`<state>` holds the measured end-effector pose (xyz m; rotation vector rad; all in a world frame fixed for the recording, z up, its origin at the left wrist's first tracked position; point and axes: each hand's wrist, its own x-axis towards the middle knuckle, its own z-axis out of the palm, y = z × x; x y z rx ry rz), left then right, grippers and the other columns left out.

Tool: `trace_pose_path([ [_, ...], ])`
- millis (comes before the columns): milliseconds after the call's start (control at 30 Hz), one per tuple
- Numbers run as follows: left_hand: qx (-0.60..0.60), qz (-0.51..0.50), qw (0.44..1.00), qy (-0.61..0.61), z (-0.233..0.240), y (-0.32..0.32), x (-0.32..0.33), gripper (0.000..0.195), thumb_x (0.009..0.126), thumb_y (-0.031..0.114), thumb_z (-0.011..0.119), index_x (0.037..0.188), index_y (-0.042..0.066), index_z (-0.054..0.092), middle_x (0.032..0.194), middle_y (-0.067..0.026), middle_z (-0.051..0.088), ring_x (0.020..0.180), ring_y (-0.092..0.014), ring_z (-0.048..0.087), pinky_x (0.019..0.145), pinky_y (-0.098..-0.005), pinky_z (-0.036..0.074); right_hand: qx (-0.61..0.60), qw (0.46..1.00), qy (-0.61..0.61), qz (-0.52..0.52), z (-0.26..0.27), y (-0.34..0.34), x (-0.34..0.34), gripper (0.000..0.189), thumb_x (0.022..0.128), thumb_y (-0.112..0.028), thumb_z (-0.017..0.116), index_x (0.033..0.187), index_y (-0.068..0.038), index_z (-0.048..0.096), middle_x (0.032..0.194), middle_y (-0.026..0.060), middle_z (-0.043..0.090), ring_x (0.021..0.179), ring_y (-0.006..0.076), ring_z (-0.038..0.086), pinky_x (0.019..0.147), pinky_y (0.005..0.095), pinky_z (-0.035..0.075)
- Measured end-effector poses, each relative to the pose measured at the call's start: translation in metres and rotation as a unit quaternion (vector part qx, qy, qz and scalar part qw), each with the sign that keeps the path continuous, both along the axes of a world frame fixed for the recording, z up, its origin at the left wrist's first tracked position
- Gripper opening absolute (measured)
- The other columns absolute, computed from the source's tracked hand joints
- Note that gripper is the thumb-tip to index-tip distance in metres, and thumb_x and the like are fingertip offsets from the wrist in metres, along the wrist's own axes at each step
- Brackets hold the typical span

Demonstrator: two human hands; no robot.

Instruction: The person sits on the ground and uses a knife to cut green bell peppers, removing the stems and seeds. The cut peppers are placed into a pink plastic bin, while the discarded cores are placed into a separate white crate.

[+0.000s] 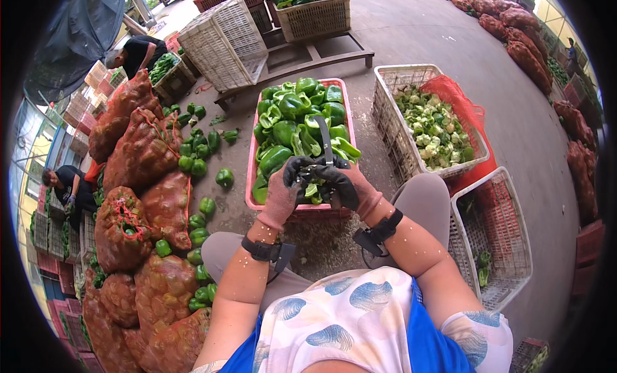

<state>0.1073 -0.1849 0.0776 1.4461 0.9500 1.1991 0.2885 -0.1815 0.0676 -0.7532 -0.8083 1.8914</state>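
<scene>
Both hands wear dusty pink gloves with black palms and meet over the near rim of a pink plastic crate [251, 180]. My right hand [343, 182] is closed around a knife [326, 140], whose dark curved blade points away from me over the crate. My left hand [290, 180] holds a piece of green pepper [314, 188] against the right hand; the fingers hide much of it. Whole and cut green bell peppers [291, 107] fill the crate. Small pale seeds stick to the gloves and forearms.
Red mesh sacks [140, 151] and loose green peppers [224, 177] lie left. On the right stand a white crate of pepper cores [431, 127] and another holding a few pieces [501, 276]. Ahead is a metal rack [308, 64] with crates. Two people [137, 54] work at far left.
</scene>
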Motion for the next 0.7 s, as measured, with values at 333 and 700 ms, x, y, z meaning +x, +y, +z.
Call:
trace_pose_path([
  [333,-0.037,0.098,0.991,-0.088,-0.031,0.001,0.009,0.009,0.1,0.013,0.057,0.103,0.007,0.063,0.089,0.0008,0.064,0.078,-0.011,0.06,0.068,-0.0273,0.053,0.171,0.978,-0.08,-0.094,-0.018,-0.005,-0.011,0.03,0.09,-0.012,0.076,0.116,-0.003,0.063,0.101,0.0007,0.066,0.087,0.0078,0.06,0.078,0.0236,0.052],
  [700,0.178,0.207,0.894,0.356,-0.064,0.075,0.002,0.044,0.081,0.009,0.075,0.124,0.011,0.063,0.126,-0.0175,0.057,0.117,-0.041,0.053,0.103,-0.0461,0.045,0.109,0.793,-0.407,-0.44,0.027,0.023,0.181,0.054,0.083,-0.007,0.078,0.131,0.001,0.056,0.109,0.008,0.067,0.09,0.0154,0.065,0.08,0.0278,0.053],
])
